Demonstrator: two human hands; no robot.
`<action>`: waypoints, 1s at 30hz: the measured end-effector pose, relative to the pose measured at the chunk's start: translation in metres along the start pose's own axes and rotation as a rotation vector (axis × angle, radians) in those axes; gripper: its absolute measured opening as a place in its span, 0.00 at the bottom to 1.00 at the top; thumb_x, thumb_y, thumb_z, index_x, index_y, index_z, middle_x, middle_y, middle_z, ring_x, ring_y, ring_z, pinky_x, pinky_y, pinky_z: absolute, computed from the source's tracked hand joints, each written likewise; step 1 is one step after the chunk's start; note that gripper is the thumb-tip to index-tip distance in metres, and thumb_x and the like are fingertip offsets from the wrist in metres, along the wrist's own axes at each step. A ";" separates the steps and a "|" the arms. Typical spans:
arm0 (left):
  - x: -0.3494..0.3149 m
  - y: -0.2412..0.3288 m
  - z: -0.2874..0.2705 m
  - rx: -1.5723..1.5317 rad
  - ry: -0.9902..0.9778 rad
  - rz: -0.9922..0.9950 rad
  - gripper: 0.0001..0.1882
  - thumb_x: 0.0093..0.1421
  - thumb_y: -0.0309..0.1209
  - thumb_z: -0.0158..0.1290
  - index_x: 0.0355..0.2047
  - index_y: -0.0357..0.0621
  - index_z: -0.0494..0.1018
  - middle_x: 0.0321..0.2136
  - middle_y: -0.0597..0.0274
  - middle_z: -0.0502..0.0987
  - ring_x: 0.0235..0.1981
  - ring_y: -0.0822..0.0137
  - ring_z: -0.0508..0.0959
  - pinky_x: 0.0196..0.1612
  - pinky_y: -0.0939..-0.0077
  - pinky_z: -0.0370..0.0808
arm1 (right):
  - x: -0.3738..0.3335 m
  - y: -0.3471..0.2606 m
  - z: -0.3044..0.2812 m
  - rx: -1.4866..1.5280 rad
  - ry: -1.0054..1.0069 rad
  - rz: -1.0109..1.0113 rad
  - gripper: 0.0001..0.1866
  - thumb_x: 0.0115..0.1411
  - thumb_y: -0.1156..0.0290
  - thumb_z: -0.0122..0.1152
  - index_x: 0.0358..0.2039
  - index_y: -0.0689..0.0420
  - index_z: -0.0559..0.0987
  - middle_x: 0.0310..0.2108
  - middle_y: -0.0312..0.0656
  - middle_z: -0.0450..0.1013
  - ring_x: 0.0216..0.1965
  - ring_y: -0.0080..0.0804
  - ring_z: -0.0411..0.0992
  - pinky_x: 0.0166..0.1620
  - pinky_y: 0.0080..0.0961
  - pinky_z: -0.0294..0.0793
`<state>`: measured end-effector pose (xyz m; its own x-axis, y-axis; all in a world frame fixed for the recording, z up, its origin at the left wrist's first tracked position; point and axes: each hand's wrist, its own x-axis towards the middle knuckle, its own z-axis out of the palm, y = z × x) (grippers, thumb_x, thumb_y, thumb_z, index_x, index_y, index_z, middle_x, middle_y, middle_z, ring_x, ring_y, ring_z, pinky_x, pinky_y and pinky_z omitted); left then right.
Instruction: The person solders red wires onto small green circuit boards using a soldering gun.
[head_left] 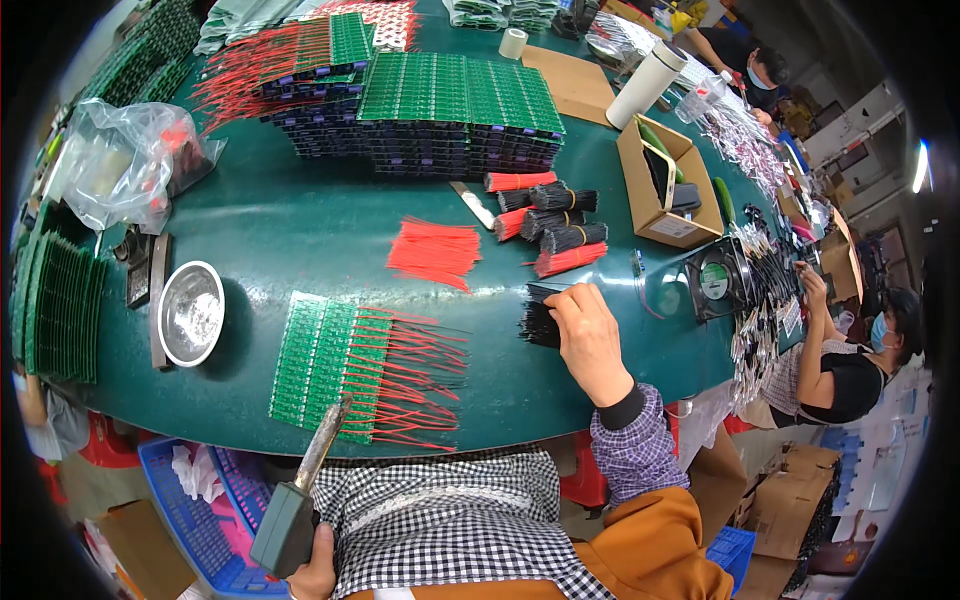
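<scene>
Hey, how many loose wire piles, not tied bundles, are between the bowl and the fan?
2: a red pile left of the tied bundles, and a black pile at your right hand, which may partly hide it.

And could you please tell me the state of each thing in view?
Left hand: closed on soldering tool
Soldering tool: held, tip toward circuit board
Circuit board: flat, partly wired
Right hand: fingers bent, at black wires
Black wires: loose
Red wire pile: loose
Wire bundles: tied
Bowl: upright
Cardboard box: open
</scene>
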<state>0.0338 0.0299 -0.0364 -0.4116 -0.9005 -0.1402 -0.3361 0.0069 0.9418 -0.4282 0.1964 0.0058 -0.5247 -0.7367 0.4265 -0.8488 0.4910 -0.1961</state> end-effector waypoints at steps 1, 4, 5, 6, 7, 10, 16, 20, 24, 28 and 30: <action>0.001 -0.001 0.000 -0.007 -0.024 -0.031 0.21 0.66 0.22 0.61 0.59 0.30 0.76 0.32 0.61 0.79 0.23 0.75 0.72 0.26 0.76 0.69 | 0.000 0.000 -0.001 0.001 -0.002 0.001 0.10 0.55 0.86 0.65 0.38 0.62 0.83 0.35 0.43 0.73 0.40 0.43 0.74 0.42 0.37 0.78; 0.001 -0.002 0.006 -0.069 0.011 -0.019 0.21 0.66 0.21 0.61 0.59 0.31 0.76 0.33 0.62 0.79 0.24 0.75 0.72 0.26 0.76 0.69 | 0.001 -0.003 -0.006 -0.018 -0.027 0.007 0.12 0.55 0.86 0.64 0.40 0.62 0.80 0.37 0.44 0.72 0.41 0.44 0.74 0.43 0.37 0.78; 0.002 -0.001 0.006 -0.070 0.009 -0.019 0.21 0.66 0.21 0.61 0.59 0.31 0.76 0.33 0.62 0.79 0.24 0.75 0.72 0.26 0.76 0.69 | 0.002 -0.005 -0.008 -0.016 -0.026 0.018 0.12 0.56 0.86 0.63 0.41 0.61 0.79 0.37 0.44 0.72 0.41 0.44 0.74 0.44 0.38 0.78; 0.004 0.000 0.006 -0.055 -0.001 -0.021 0.21 0.65 0.21 0.61 0.59 0.31 0.76 0.33 0.61 0.79 0.24 0.75 0.72 0.27 0.76 0.69 | 0.003 -0.006 -0.011 -0.014 -0.025 0.029 0.13 0.56 0.87 0.62 0.42 0.61 0.79 0.37 0.44 0.72 0.42 0.44 0.74 0.45 0.38 0.78; 0.005 0.001 0.006 -0.040 -0.012 -0.023 0.21 0.65 0.21 0.62 0.59 0.32 0.76 0.34 0.61 0.79 0.24 0.75 0.72 0.27 0.76 0.69 | 0.003 -0.006 -0.013 -0.018 -0.026 0.029 0.13 0.56 0.87 0.62 0.42 0.61 0.79 0.37 0.44 0.72 0.42 0.44 0.74 0.45 0.38 0.78; 0.009 0.000 0.002 -0.028 -0.026 -0.050 0.22 0.65 0.20 0.61 0.59 0.32 0.76 0.34 0.61 0.79 0.24 0.75 0.72 0.26 0.76 0.69 | 0.007 -0.009 -0.021 -0.022 -0.062 0.011 0.14 0.55 0.86 0.61 0.42 0.61 0.78 0.37 0.44 0.72 0.41 0.44 0.74 0.45 0.38 0.77; 0.025 0.013 0.005 0.084 -0.033 0.281 0.23 0.63 0.17 0.59 0.59 0.31 0.74 0.46 0.55 0.82 0.24 0.74 0.74 0.25 0.77 0.70 | 0.040 -0.042 -0.047 -0.238 -0.177 -0.273 0.09 0.48 0.78 0.64 0.32 0.57 0.79 0.32 0.40 0.71 0.37 0.37 0.73 0.39 0.32 0.76; 0.042 0.019 0.006 -0.042 0.006 0.346 0.25 0.63 0.17 0.58 0.61 0.32 0.72 0.56 0.47 0.80 0.24 0.73 0.74 0.25 0.76 0.71 | 0.059 -0.061 -0.022 -0.496 -0.284 -0.468 0.05 0.45 0.71 0.67 0.23 0.54 0.79 0.26 0.36 0.69 0.34 0.32 0.72 0.33 0.27 0.73; 0.043 0.058 0.010 -0.200 0.068 0.032 0.22 0.61 0.21 0.65 0.56 0.29 0.77 0.50 0.51 0.82 0.47 0.60 0.81 0.52 0.65 0.78 | 0.066 -0.073 0.008 -0.609 -0.381 -0.539 0.04 0.46 0.71 0.66 0.20 0.55 0.79 0.25 0.35 0.70 0.34 0.32 0.72 0.33 0.29 0.73; 0.056 0.037 0.010 -0.211 0.104 0.176 0.25 0.61 0.19 0.61 0.60 0.31 0.73 0.53 0.48 0.80 0.37 0.65 0.78 0.39 0.69 0.75 | 0.072 -0.069 0.009 -0.541 -0.377 -0.527 0.04 0.45 0.72 0.66 0.23 0.56 0.80 0.26 0.36 0.70 0.35 0.33 0.74 0.34 0.29 0.75; 0.063 0.037 0.011 -0.160 0.078 0.300 0.27 0.62 0.17 0.57 0.62 0.31 0.70 0.55 0.45 0.79 0.25 0.72 0.75 0.24 0.75 0.71 | 0.075 -0.071 -0.001 -0.521 -0.411 -0.496 0.06 0.44 0.72 0.66 0.25 0.56 0.80 0.26 0.37 0.70 0.35 0.34 0.74 0.34 0.28 0.75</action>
<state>-0.0135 -0.0219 -0.0136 -0.4041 -0.8992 0.1677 -0.0702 0.2133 0.9745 -0.4077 0.1069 0.0528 -0.1647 -0.9861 -0.0212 -0.9021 0.1419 0.4075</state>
